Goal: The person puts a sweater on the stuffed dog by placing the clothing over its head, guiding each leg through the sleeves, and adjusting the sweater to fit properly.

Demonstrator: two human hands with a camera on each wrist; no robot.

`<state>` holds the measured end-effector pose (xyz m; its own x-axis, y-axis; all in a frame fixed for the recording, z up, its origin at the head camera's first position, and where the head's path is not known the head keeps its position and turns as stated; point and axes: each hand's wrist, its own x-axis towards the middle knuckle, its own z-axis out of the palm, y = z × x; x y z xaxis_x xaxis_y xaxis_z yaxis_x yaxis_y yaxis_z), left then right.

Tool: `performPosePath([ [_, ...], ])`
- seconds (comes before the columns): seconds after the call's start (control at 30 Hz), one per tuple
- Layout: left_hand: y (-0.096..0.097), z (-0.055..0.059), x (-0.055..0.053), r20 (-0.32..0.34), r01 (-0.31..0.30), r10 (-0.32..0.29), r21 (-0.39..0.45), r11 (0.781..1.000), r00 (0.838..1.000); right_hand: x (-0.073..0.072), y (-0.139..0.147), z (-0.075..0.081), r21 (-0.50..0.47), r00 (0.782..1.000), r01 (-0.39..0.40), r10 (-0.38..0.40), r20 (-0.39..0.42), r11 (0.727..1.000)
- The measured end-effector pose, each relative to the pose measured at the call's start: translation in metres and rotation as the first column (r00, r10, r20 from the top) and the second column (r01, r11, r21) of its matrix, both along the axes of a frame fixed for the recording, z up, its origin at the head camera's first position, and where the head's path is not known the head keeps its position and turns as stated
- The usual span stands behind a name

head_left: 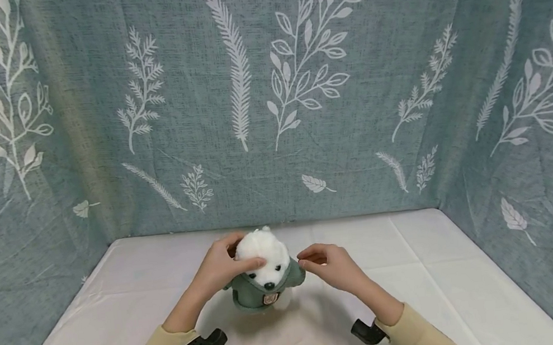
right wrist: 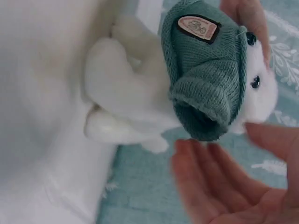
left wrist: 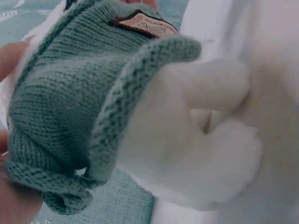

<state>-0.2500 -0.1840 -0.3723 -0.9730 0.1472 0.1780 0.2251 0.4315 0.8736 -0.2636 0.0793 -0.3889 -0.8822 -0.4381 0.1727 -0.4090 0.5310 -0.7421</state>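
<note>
A white plush bear (head_left: pixel 261 253) wears a green knitted sweater (head_left: pixel 254 293) with a small patch on the chest. It stands on the white table, its white legs (right wrist: pixel 121 84) showing below the hem. My left hand (head_left: pixel 219 267) grips its head, thumb across the face near one eye. The right hand (head_left: pixel 334 267) is beside the sweater's sleeve (right wrist: pixel 201 116), its thumb and fingers apart around the cuff, fingertips at or very near it. No paw shows in that cuff's dark opening. In the left wrist view, the other sleeve (left wrist: pixel 65 191) hangs bunched near the left hand.
The table's white cover (head_left: pixel 408 271) has faint creases. Grey-green cloth (head_left: pixel 267 184) with white leaf prints hangs behind and on both sides. Black wrist cameras (head_left: pixel 206 344) sit at both cream-coloured sleeve cuffs.
</note>
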Motion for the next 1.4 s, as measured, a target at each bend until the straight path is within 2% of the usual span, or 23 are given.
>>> performPosePath([
  [0.2,-0.001,-0.003,-0.003,-0.002,0.03,-0.03,0.032,0.999,1.0,-0.004,-0.003,-0.006,-0.099,0.997,-0.07,0.074,0.039,0.993],
  [0.43,0.0,-0.007,-0.005,-0.007,0.059,-0.058,0.06,0.996,0.998,-0.005,-0.007,-0.012,-0.129,1.0,-0.017,0.018,0.012,0.991],
  [0.63,0.001,-0.009,-0.007,-0.006,0.039,-0.038,0.065,0.997,0.999,-0.009,-0.007,-0.017,-0.098,0.999,0.031,-0.029,0.02,0.995],
  [0.83,0.003,-0.01,-0.008,0.026,0.048,-0.052,0.112,0.992,0.998,-0.013,-0.01,-0.028,-0.03,0.998,0.052,-0.051,0.037,0.998],
  [1.07,0.003,-0.01,-0.007,0.046,0.083,-0.092,0.169,0.982,0.995,-0.02,-0.018,-0.035,-0.027,1.0,-0.002,0.002,0.022,1.0],
  [1.2,0.002,-0.01,-0.005,0.058,0.07,-0.083,0.192,0.979,0.995,-0.024,-0.015,-0.027,-0.055,0.998,-0.016,0.02,0.06,0.998],
  [1.27,0.002,-0.009,-0.005,0.05,0.069,-0.08,0.19,0.979,0.996,-0.023,-0.016,-0.018,-0.11,0.998,-0.021,0.027,0.051,0.994],
  [1.4,0.003,-0.008,-0.005,0.014,0.087,-0.091,0.173,0.981,0.996,-0.016,-0.025,0.005,-0.23,0.995,-0.099,0.092,-0.04,0.968],
])
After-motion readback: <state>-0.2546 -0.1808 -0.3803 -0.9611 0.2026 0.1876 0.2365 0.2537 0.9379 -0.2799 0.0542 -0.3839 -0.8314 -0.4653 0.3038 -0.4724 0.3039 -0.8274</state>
